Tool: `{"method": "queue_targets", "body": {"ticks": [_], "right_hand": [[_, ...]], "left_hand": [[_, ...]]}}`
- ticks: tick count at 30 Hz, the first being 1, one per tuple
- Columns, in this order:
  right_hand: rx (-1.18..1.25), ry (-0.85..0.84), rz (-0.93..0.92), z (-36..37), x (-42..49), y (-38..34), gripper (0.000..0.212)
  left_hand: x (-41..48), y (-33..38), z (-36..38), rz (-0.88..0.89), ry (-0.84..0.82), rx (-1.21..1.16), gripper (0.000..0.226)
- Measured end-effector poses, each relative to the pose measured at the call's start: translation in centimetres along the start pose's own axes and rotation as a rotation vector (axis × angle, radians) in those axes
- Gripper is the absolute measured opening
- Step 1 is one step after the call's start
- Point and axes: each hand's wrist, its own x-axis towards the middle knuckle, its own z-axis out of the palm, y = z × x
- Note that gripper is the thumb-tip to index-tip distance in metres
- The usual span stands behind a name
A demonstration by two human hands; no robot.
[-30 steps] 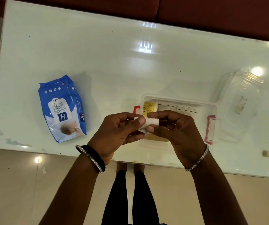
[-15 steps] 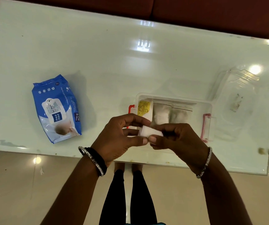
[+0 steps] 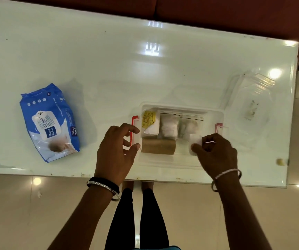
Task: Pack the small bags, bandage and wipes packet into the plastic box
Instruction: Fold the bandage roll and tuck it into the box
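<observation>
- A person stands at a glossy white counter (image 3: 91, 56), seen from above, part-way through packing a clear plastic box (image 3: 181, 162) that sits near the counter's 6 o'clock edge.
- The right hand (image 3: 217, 152) pinches a small white roll, probably the bandage (image 3: 195, 144), between thumb and fingertips; its grip is closed on the roll, low inside the box at the 3 o'clock end.
- The left hand (image 3: 117, 150) hovers at the box's 9 o'clock end beside a red latch (image 3: 133, 130), fingers loosely curled, holding nothing.
- Already in the box: a yellow-labelled sachet (image 3: 149, 120), two soft zip-top small bags (image 3: 169, 126) with white filling, and a brown crepe-textured roll (image 3: 158, 146).
- The wipes packet (image 3: 49, 121), a blue crinkly pouch, lies flat well apart at 9 o'clock, not yet packed.
- The transparent lid (image 3: 249, 98) rests at 2 o'clock.
- Likely next: release the roll, then reach far left for the wipes, which look bulky for the remaining space.
</observation>
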Motion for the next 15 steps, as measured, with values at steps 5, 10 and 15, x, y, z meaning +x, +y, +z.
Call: {"method": "queue_targets", "body": {"ticks": [5, 10, 15], "right_hand": [[-0.154, -0.053, 0.003, 3.0, 0.6, -0.1, 0.025], [-0.168, -0.088, 0.048, 4.5, 1.6, -0.3, 0.025], [-0.179, -0.185, 0.105, 5.1, 3.1, -0.3, 0.031]], "left_hand": [[0.5, -0.2, 0.2, -0.035, -0.040, -0.069, 0.036], [0.9, -0.4, 0.1, -0.056, -0.065, -0.098, 0.038], [0.8, -0.9, 0.2, -0.079, -0.067, -0.162, 0.033]]}}
